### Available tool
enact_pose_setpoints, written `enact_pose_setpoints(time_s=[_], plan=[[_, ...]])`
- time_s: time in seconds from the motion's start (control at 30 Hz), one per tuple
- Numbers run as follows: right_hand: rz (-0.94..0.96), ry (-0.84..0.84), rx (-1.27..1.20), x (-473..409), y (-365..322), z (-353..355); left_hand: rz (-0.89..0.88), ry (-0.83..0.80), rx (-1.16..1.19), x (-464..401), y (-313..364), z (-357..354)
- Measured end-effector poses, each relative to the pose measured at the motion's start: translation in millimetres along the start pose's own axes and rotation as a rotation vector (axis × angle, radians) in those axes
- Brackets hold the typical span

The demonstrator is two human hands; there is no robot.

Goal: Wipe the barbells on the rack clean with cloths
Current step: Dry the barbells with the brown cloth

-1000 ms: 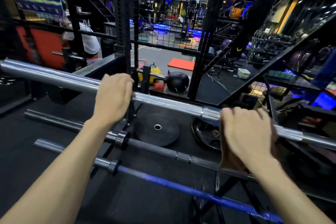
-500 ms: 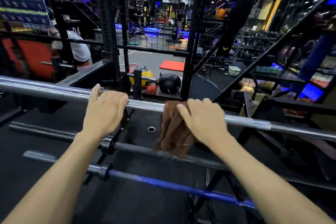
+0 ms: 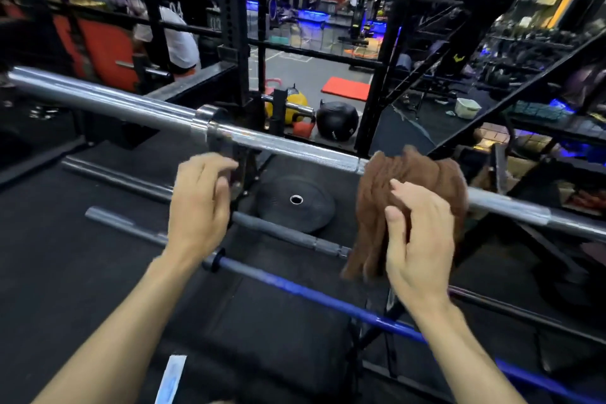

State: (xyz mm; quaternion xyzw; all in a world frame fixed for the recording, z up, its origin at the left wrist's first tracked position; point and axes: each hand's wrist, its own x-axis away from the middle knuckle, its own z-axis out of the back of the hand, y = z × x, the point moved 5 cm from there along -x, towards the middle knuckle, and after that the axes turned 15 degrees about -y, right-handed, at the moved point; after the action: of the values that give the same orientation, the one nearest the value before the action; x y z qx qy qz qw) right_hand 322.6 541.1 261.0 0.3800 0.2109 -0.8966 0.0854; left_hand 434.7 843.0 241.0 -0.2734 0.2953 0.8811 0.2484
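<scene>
brown cloth [image 3: 410,187] hangs limp over the heavy, slick chrome barbell [image 3: 295,147]; both hands [image 3: 200,203] [image 3: 419,239] loose, holding nothing. grab the drape.

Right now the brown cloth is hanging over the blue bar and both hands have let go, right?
Not quite. The head view shows the brown cloth draped over the top silver barbell, not the blue bar, which lies lower down. The rest holds: the left hand and right hand are both open and holding nothing.
</scene>
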Motion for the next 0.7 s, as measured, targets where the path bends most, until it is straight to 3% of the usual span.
enact_pose_setpoints(time_s=[0.07, 0.17, 0.23, 0.33, 0.5, 0.63, 0.7], plan=[[0.037, -0.069, -0.051, 13.7, -13.2, -34.3, 0.113, -0.076, 0.047, 36.0, -26.9, -17.0], [0.040, -0.307, -0.033, 36.6, -23.7, -107.9, 0.266, -0.172, 0.056, 69.4, -66.0, -38.3], [-0.006, -0.491, -0.079, 36.1, -26.1, -159.9, 0.306, -0.232, 0.047, 76.5, -86.9, -46.9], [-0.038, -0.616, -0.115, 21.6, -32.5, -204.3, 0.307, -0.316, 0.051, 68.2, -101.9, -58.4], [0.032, -0.766, 0.182, -4.3, -57.3, -277.8, 0.263, -0.435, 0.124, 40.8, -122.0, -90.9], [0.104, -0.824, 0.516, -21.8, -65.8, -309.2, 0.275, -0.352, 0.112, 35.9, -126.7, -101.2], [0.101, -0.884, 0.510, -19.0, -55.9, -296.7, 0.280, -0.335, 0.021, 36.3, -129.7, -104.2]])
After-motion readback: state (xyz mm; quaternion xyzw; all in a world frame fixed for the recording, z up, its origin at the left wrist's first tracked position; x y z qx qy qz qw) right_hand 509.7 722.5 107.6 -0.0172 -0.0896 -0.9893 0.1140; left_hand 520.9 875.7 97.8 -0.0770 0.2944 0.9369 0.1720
